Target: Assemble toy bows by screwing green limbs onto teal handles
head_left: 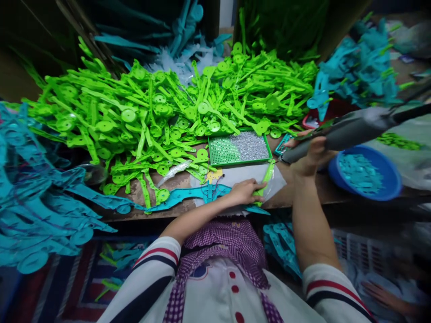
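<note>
My left hand [245, 191] lies on a teal plastic part [188, 195] and a green plastic strip [267, 176] on the worktable, its fingers pressed down on them over a clear plastic sheet [247, 172]. My right hand [310, 154] is raised above the table and wraps around the grey handle of a long power screwdriver [350, 130] that points left and down toward a green tray of small silver screws [239, 148].
A large heap of green plastic parts [161, 107] covers the back of the wooden table [175, 211]. Teal parts are piled at left [37, 202] and back right [357, 67]. A blue bowl of small teal pieces [365, 172] stands at right.
</note>
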A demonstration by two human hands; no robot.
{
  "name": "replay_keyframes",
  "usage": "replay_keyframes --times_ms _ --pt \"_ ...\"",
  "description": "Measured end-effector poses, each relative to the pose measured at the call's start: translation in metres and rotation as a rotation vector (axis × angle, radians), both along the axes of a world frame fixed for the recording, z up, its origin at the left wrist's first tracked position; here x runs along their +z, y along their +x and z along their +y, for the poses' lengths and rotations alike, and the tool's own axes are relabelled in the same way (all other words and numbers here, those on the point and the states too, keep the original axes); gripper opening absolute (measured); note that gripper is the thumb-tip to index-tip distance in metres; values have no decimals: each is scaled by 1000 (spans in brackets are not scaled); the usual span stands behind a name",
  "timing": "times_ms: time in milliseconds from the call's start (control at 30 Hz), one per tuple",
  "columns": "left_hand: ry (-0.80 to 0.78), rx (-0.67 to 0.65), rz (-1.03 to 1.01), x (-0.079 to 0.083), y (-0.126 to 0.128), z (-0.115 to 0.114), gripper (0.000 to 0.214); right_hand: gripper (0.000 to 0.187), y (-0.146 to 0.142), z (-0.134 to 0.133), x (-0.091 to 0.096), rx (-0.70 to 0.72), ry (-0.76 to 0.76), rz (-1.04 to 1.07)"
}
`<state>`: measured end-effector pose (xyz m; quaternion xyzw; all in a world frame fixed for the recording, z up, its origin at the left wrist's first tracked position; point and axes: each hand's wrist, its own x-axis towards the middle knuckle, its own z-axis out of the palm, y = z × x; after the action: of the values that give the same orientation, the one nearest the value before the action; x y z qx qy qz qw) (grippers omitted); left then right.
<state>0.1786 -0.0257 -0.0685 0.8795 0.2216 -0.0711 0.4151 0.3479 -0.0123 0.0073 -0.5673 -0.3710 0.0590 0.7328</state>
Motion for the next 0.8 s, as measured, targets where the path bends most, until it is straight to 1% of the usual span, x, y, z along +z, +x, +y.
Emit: replay_keyframes --times_ms 67,167,267,400,567,667,800 --pt "1 0 19 4 -1 -1 66 48 17 -5 -7 -92 16 -7" --pt "-4 10 34 8 -2 -3 66 46 31 -2 -20 -89 -66 16" --pt "-4 9 27 8 -3 -4 66 42 34 5 -30 -67 -76 57" --pt "-16 12 37 6 -3 -2 65 40 36 12 -38 -76 -29 120" --pt "-32 31 37 6 -3 -2 66 41 41 17 -51 -88 -62 147" --pt "-35 41 37 6 -3 -2 67 42 42 19 -55 -93 -53 184" --pt "-31 52 33 4 -4 -3 66 43 45 21 -58 -57 -38 185"
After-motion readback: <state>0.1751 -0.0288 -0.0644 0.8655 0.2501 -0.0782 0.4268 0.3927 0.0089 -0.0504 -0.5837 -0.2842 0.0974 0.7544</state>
